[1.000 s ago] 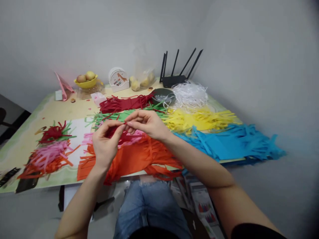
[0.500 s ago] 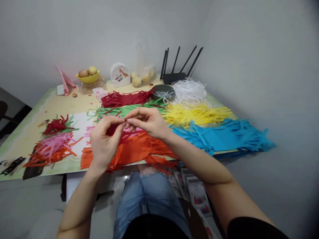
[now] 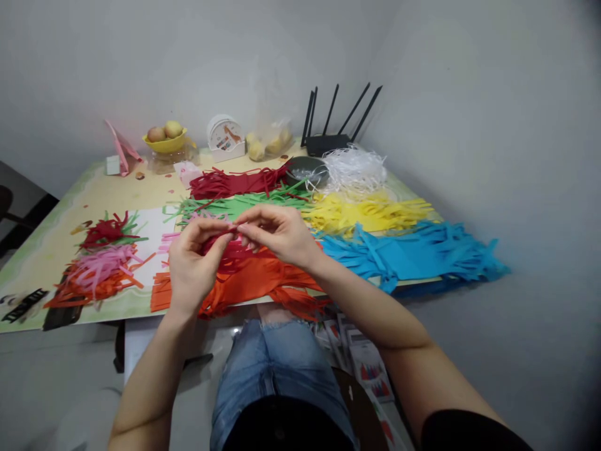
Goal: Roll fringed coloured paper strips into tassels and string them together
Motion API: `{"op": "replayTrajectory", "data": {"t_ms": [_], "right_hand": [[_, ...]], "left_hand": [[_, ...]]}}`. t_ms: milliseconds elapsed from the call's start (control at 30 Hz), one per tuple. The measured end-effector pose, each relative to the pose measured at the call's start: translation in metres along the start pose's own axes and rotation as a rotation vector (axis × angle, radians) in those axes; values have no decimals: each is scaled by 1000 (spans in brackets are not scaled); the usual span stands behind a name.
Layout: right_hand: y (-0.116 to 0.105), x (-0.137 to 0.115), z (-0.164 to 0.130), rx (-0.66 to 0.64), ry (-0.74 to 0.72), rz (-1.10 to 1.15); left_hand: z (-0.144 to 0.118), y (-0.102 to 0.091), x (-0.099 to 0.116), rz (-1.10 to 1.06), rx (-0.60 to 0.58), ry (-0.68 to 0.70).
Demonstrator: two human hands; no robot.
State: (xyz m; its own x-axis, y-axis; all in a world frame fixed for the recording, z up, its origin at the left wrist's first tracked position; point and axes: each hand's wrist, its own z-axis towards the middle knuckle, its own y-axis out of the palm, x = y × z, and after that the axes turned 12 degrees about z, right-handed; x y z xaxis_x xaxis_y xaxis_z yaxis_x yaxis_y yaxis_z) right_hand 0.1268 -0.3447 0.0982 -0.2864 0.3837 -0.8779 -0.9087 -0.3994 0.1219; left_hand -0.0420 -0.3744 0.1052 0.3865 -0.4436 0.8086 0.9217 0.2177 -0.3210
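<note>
My left hand [image 3: 195, 260] and my right hand [image 3: 282, 235] meet above the near middle of the table, both closed in a pinch. Between the fingertips is a small twisted bit of red paper [image 3: 232, 229]; its full extent is hidden by the fingers. Just behind and below lies crimson fringed paper [image 3: 237, 255], partly covered by my left hand; whether it joins the pinched bit I cannot tell. Orange fringed paper [image 3: 248, 282] spreads nearer the table edge. Green fringed paper [image 3: 244, 204] and a dark red fringed sheet [image 3: 244, 183] lie beyond my hands.
On the right are yellow [image 3: 361, 213] and blue fringed paper [image 3: 417, 254], white shredded strips [image 3: 354, 169] and a dark bowl [image 3: 307, 170]. At left sit red [image 3: 106, 232], pink and orange tassels [image 3: 101, 269]. A router [image 3: 326, 144] and a yellow fruit bowl [image 3: 166, 145] stand behind.
My fingers have shifted slightly around the red paper, and a little more of it shows between the fingertips. The view has moved slightly; the things on the table stay put.
</note>
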Motion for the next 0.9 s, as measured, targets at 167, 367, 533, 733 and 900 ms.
{"op": "replayTrajectory", "data": {"t_ms": [167, 367, 533, 733, 900], "right_hand": [[-1, 0, -1, -61, -5, -94], [-5, -14, 4, -185, -54, -313], [-1, -24, 7, -127, -95, -374], [7, -16, 13, 2, -80, -366], [7, 4, 15, -12, 1, -216]], "left_hand": [[-5, 0, -3, -60, 22, -116], [4, 0, -20, -376, -256, -389], [6, 6, -25, -475, -251, -441], [-3, 11, -24, -523, -203, -401], [9, -10, -50, -268, -240, -329]]}}
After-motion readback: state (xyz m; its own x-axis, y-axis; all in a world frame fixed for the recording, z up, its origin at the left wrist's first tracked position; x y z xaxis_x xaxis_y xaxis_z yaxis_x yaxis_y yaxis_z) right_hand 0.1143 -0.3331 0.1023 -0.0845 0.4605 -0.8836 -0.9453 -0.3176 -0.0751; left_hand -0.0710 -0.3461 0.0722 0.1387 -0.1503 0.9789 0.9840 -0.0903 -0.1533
